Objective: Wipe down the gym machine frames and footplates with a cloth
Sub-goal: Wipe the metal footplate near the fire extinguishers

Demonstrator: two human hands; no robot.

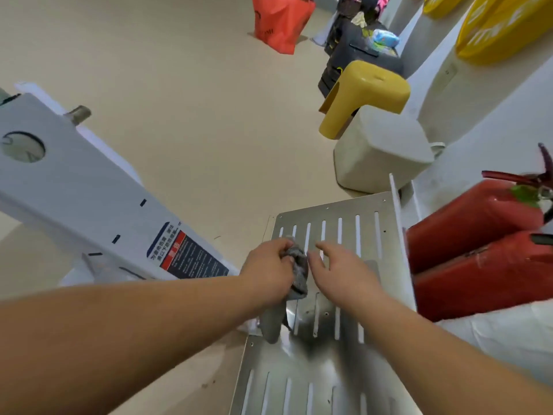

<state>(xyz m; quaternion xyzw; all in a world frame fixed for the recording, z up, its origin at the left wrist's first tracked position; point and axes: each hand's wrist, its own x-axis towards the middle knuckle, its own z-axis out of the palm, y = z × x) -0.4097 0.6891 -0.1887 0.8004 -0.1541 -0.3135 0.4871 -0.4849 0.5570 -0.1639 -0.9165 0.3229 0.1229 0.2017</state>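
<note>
Currently, the white machine frame [74, 199] runs diagonally well to the left of the grip, with its warning label [188, 256] at the end nearest the gripping hand. Directly beneath the grip lies the slotted metal footplate [329, 369], which extends beyond the grip and back towards the person. To the right of the grip, past the footplate's raised white edge, two red fire extinguishers [478, 229] sit side by side. Farther ahead and right of the grip stands a pale bin [383, 151], with a yellow stool [362, 94] just behind it; contact between them cannot be confirmed. The grey cloth [299, 271] is bunched in the left hand [267, 269], whose fingers curl around its upper part. A loose tail hangs below the grip over the footplate. The right hand [341, 271] holds nothing. Its fingers are spread and relaxed, just right of the cloth and above the plate. Whether its fingertips touch the cloth cannot be determined.
</note>
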